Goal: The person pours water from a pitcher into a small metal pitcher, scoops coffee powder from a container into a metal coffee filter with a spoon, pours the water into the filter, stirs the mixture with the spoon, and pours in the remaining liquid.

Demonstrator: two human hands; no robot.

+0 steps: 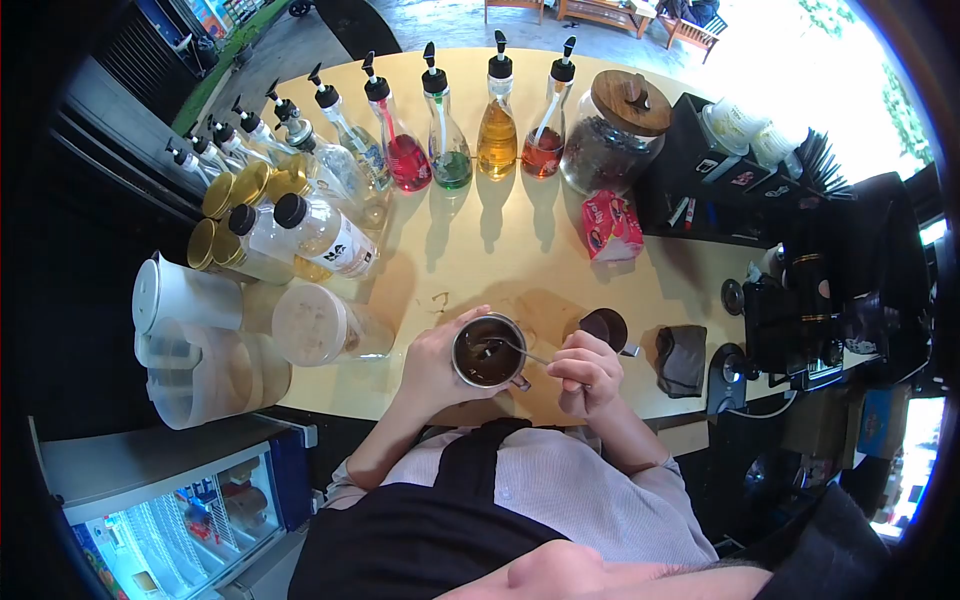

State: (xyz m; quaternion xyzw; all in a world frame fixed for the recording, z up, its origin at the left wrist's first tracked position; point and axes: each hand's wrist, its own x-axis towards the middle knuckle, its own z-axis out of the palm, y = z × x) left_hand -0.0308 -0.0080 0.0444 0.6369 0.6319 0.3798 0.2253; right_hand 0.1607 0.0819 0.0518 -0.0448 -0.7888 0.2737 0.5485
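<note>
My left hand [440, 360] is wrapped around the side of a metal cup [489, 351] that holds dark brown liquid. The cup has a small handle at its lower right. In my right hand [588, 374] a thin metal spoon [535, 357] is pinched by its handle, its other end dipping into the liquid. Just beyond my right hand stands a second, dark-looking cup [605, 326], partly hidden by my fingers. A folded dark cloth [681, 360] lies to the right of it.
Pump bottles of coloured syrup [497, 140] line the table's far edge. A wood-lidded glass jar [613, 135] and pink packet [612, 227] sit at right, near a black coffee machine [840, 300]. Plastic pitchers [205, 375] and a lidded tub [318, 326] stand left.
</note>
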